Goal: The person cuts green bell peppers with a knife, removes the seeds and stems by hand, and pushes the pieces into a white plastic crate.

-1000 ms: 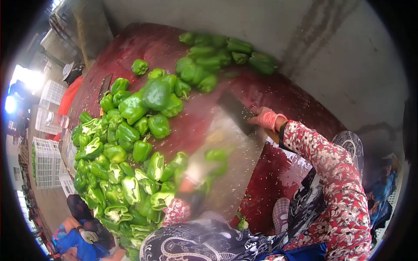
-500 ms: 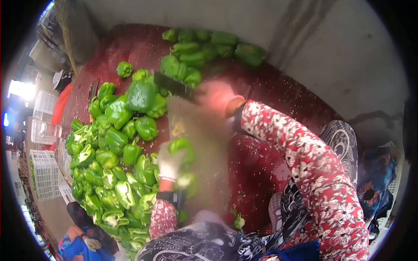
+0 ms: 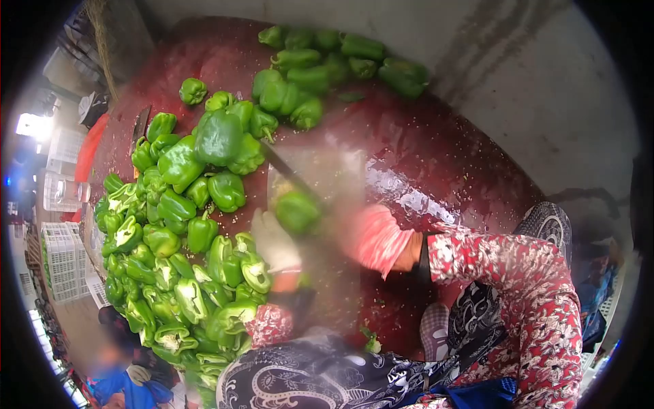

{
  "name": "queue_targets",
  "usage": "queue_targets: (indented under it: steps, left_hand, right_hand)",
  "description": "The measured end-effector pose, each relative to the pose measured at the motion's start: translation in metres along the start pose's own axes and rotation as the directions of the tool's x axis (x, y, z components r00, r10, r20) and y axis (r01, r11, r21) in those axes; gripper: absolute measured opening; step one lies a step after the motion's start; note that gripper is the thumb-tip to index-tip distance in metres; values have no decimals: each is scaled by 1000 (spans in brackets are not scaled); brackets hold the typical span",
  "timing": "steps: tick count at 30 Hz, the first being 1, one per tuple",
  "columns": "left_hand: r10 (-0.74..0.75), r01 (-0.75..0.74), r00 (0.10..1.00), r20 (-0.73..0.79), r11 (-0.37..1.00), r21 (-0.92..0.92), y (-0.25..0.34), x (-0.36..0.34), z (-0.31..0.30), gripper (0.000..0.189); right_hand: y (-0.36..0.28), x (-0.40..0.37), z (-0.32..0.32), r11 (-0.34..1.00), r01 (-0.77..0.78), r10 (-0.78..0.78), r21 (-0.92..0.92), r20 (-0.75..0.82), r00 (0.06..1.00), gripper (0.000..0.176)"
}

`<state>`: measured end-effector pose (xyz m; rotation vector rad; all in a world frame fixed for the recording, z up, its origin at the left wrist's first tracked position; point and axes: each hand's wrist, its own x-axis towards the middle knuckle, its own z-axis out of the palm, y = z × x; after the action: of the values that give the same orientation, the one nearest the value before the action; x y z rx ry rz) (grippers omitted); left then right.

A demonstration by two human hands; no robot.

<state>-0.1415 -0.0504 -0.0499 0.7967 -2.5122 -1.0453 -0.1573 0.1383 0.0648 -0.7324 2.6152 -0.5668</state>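
Observation:
My left hand (image 3: 274, 243), in a pale glove, grips a green bell pepper (image 3: 298, 213) from its lower left, over a pale board (image 3: 349, 163). Blurred by motion, my right hand (image 3: 364, 235) with a pinkish-red covering is closed around a knife, its handle hidden in the fist. The dark knife blade (image 3: 289, 170) slants up and left, its edge close to the top of that pepper. Left of the board lies a large heap of bell peppers (image 3: 180, 163), whole ones at the top and cut-open halves (image 3: 191, 300) lower down.
Whole peppers (image 3: 310, 78) form another group at the far side of the dark red surface (image 3: 449, 157). A second knife (image 3: 141, 123) lies at the heap's upper left. White crates (image 3: 65, 262) stand at the left, where another person's gloved hand (image 3: 139, 374) shows.
My right hand and the knife have come down toward the board, the blade nearing the pepper. My left hand has shifted slightly up and right with the pepper.

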Motion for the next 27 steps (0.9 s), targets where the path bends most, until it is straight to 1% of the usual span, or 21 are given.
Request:
queue_targets:
  steps: [1, 2, 3, 4, 5, 7, 9, 10, 12, 16, 17, 18, 19, 20, 21, 22, 23, 24, 25, 26, 27]
  left_hand:
    - [-3, 3, 1000, -1, 1000, -2, -2, 0, -1, 41]
    - [26, -26, 999, 44, 1000, -3, -4, -2, -3, 40]
    - [54, -54, 995, 85, 999, -7, -6, -4, -7, 38]
    - [88, -87, 988, 124, 996, -14, -5, -4, -10, 37]
    - [101, -100, 989, 112, 995, -14, -2, -1, -12, 37]
    - [-39, 51, 981, 191, 997, -61, 1, -10, -12, 37]
    - [-15, 13, 980, 200, 1000, 11, 1, -14, -13, 43]
    - [27, -31, 979, 200, 999, 17, -6, -13, -10, 46]
    - [59, -55, 973, 225, 998, -28, 6, -14, -16, 41]
    - [-49, 73, 952, 302, 995, -68, 8, -10, -21, 42]
    - [-43, 67, 954, 297, 995, -71, 3, -10, -12, 42]
    - [179, -168, 926, 333, 984, -60, -11, -8, 0, 45]
    - [369, -386, 856, 361, 922, -28, -9, -3, -10, 47]
    - [210, -196, 893, 397, 978, -76, -6, -8, -14, 52]
    - [44, 13, 900, 434, 992, -126, 13, -13, -22, 58]
    - [2, 41, 914, 406, 994, -98, -2, -14, -19, 58]
    - [249, -270, 914, 322, 963, 22, -21, -12, -4, 64]
    - [503, -553, 821, 269, 819, 154, -28, -6, 5, 71]
    - [503, -551, 825, 258, 818, 167, -14, -5, -18, 71]
    - [276, -288, 955, 109, 950, 118, -3, -13, -48, 76]
    - [8, -8, 1000, -22, 1000, 22, 14, -20, -82, 80]
  right_hand:
    - [-11, 0, -8, 995, -69, 61, 76, 99, 993, 21]
    - [-5, 3, 29, 999, 29, -32, -17, -160, 987, 24]
    - [-11, 13, 19, 999, 37, -40, -22, -158, 987, 24]
    - [-16, 29, 6, 990, -131, 119, 42, 217, 969, 27]
    - [-25, 44, -3, 950, -308, 232, 45, 558, 797, 30]
    - [-22, 48, 40, 954, -301, 268, -22, 518, 813, 41]
    - [-8, 44, 54, 999, -31, 21, 22, 380, 925, 29]
    - [-5, 41, 62, 999, -28, 18, 21, 370, 929, 29]
    - [1, 28, 79, 993, -28, 31, 116, -28, 999, 18]
    - [27, 20, 31, 968, 183, -195, -172, -53, 979, 17]
    - [55, 16, 37, 977, 163, -170, -136, -45, 984, 18]
    - [67, 20, 39, 982, 161, -165, -94, -37, 986, 19]
    - [37, 17, 21, 962, -240, 244, 130, -15, 970, 24]
    - [35, 18, 28, 918, -365, 357, 154, 79, 931, 31]
    - [18, 2, 19, 973, -128, 119, 190, 59, 991, 31]
    - [12, 3, 33, 956, -166, 139, 241, 125, 982, 30]
    - [11, 3, 47, 933, -228, 184, 278, 175, 967, 29]
    - [13, -2, 65, 954, -102, 82, 283, 80, 993, 28]
    - [-2, -2, 66, 958, 31, -28, 284, -13, 1000, 28]
    - [-16, 3, 60, 958, -62, 31, 280, 112, 993, 26]
    - [-49, 6, 35, 969, 30, -57, 246, 105, 993, 28]
